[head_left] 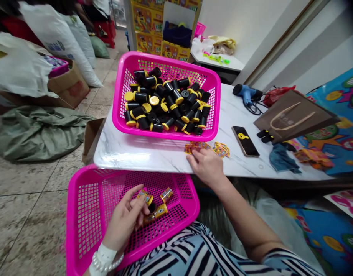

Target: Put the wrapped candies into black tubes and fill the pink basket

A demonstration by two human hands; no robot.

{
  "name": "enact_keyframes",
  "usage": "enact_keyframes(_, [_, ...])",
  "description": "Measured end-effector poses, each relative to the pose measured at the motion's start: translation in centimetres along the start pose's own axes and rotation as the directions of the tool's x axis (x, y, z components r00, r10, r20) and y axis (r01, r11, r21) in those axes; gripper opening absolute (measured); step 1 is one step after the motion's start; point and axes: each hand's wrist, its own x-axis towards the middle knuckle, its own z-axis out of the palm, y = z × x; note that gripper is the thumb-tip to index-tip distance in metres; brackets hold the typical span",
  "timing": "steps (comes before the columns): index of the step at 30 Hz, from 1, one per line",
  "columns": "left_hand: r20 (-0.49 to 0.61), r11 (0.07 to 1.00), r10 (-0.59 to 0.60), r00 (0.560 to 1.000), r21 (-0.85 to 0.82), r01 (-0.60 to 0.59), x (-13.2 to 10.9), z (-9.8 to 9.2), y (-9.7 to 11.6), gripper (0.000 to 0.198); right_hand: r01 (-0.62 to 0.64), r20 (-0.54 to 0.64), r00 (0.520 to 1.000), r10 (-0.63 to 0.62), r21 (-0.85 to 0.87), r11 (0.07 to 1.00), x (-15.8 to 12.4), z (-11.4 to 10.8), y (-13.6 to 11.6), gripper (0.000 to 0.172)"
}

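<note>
In the lap basket (pixel 87 214), at six o'clock, the left hand (pixel 126 220) pinches a small black, yellow-capped, label-wrapped tube (pixel 146 197). At twelve o'clock of it, the right hand (pixel 207 165) presses flat, fingers loosely spread, on orange stickers (pixel 221 149).

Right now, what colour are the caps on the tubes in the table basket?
Yellow, on black tubes; head view.

on the white marble-look table (pixel 153 155): pink plastic basket (pixel 212 105) of black-and-yellow plastic tubes (pixel 167 105) at left, orange printed stickers (pixel 221 149) in front, black smartphone (pixel 245 141) right of them. below the table edge, second pink plastic basket (pixel 87 207) holding sticker-wrapped tubes (pixel 162 201).
</note>
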Motion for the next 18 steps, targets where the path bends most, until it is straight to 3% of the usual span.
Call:
enact_keyframes(4, [0.033, 1.0, 0.001, 0.999, 0.02, -0.002, -0.2, 0.4, 0.3, 0.07, 0.088, -0.025, 0.996, -0.086, 0.076, 0.993, -2.2, -0.4, -2.1, 0.051])
enact_keyframes(9, [-0.093, 0.992, 0.074, 0.993, -0.092, -0.082, -0.8, 1.2, 1.0, 0.055, 0.224, -0.045, 0.975, -0.219, 0.188, 0.956, -2.6, -0.4, -1.0, 0.076])
enact_keyframes(11, [-0.102, 0.988, 0.068, 0.992, -0.132, -0.082, -0.8, 1.6, 1.3, 0.046, 0.31, -0.097, 0.95, -0.296, 0.217, 0.926, -2.6, 0.0, -0.6, 0.066])
enact_keyframes(14, [0.011, 0.987, -0.016, 1.0, -0.158, 0.018, -0.6, 2.7, 1.5, 0.041, 0.391, -0.225, 0.916, -0.333, 0.301, 0.87, -3.1, 0.5, -1.3, 0.027])
enact_keyframes(18, [0.153, 0.976, -0.079, 0.985, -0.188, 0.108, 0.2, 4.6, 1.8, 0.046, 0.448, -0.34, 0.884, -0.321, 0.419, 0.79, -4.7, 0.1, -4.0, 0.015])
